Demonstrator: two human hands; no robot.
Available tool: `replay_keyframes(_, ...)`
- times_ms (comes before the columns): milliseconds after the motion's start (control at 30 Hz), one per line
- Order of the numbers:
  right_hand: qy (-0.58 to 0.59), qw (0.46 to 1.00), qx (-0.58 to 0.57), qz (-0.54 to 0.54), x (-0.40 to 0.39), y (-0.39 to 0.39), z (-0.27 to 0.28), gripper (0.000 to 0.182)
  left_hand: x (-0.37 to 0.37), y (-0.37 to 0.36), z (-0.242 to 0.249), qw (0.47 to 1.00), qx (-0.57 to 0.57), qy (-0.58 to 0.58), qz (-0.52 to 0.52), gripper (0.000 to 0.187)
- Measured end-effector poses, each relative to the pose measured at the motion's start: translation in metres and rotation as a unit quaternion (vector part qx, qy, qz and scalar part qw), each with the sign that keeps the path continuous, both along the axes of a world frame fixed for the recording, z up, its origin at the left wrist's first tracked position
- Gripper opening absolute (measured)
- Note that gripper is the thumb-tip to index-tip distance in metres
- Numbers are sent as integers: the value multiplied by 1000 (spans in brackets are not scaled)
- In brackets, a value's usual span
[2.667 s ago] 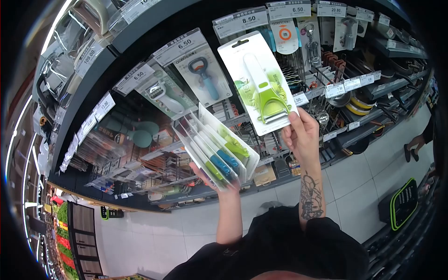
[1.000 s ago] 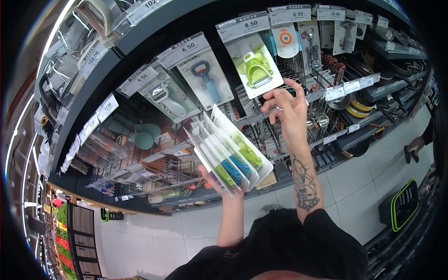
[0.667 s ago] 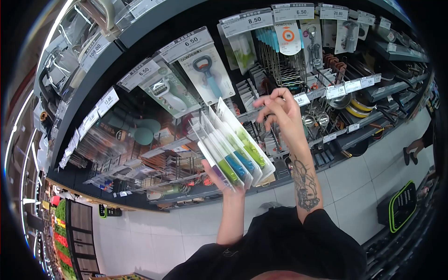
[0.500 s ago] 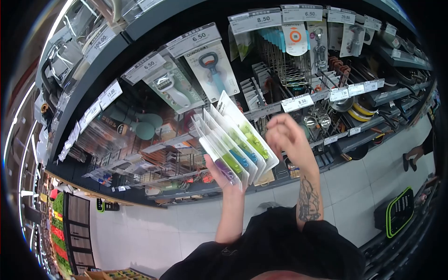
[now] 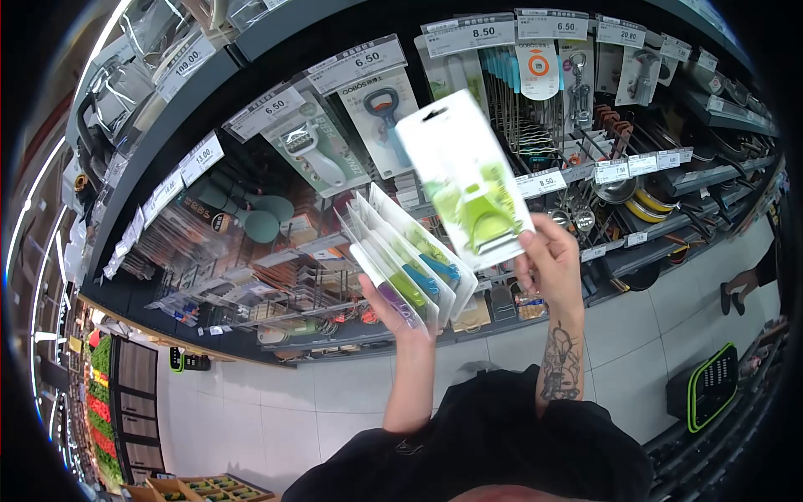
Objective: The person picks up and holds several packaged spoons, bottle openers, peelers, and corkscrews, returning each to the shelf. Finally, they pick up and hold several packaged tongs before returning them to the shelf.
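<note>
In my right hand (image 5: 554,258) is a carded green peeler (image 5: 475,188), pinched at the lower right corner of its white and green card. The card is tilted, its hanging hole at the top. My left hand (image 5: 391,316) is closed around the lower edge of several carded peelers (image 5: 408,266), fanned out, with purple, green and blue ones showing. My left fingers are mostly hidden behind these packs. Just beyond, a carded blue bottle opener (image 5: 386,125) and a carded white peeler (image 5: 314,151) hang from the rack. Behind the lifted card, another green-toned pack (image 5: 452,74) hangs under the 8.50 price label (image 5: 471,35).
Hooks of kitchen tools and price labels fill the shelf rack (image 5: 251,58). Pans (image 5: 648,201) sit on the right shelves. A black basket with a green rim (image 5: 713,389) stands at the lower right on the tiled floor (image 5: 627,360). Another person's legs (image 5: 740,280) show at far right.
My right hand has closed on the front green peeler pack, taken it off the fanned stack and lifted it up and to the right. My left hand still holds the other packs.
</note>
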State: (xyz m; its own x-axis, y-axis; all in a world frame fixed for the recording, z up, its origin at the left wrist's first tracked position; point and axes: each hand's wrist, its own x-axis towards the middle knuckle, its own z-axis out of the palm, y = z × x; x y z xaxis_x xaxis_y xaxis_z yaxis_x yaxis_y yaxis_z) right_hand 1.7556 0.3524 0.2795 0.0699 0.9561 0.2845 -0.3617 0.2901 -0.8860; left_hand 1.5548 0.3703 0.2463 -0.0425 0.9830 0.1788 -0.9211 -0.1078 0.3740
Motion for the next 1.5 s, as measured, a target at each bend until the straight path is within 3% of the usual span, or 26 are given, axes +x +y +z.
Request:
replay_keyframes(33,29,999,13,-19,0,3,-1,23,-3,2,-7,1000,1,0,0,64)
replay_keyframes(100,46,998,9,-38,1,6,1,25,-7,5,-14,999,-35,29,29,82)
replay_keyframes(467,154,986,45,-36,-2,41,9,31,-3,6,-19,999,-21,42,0,80)
replay_keyframes(900,138,988,26,-67,-8,67,20,28,-5,7,-23,998,-47,39,15,73)
replay_keyframes(1100,103,988,80,-88,-14,79,24,42,-4,3,-18,999,-34,6,7,66)
replay_keyframes(1167,99,988,91,-75,-17,79,26,52,-3,1,-15,1000,-29,-10,-3,65)
replay_keyframes(1433,51,996,64,-33,-17,59,14,38,0,0,-10,998,-48,9,-36,71)
replay_keyframes(1500,-17,994,30,101,-11,42,7,26,3,-4,0,998,-30,18,-50,73)
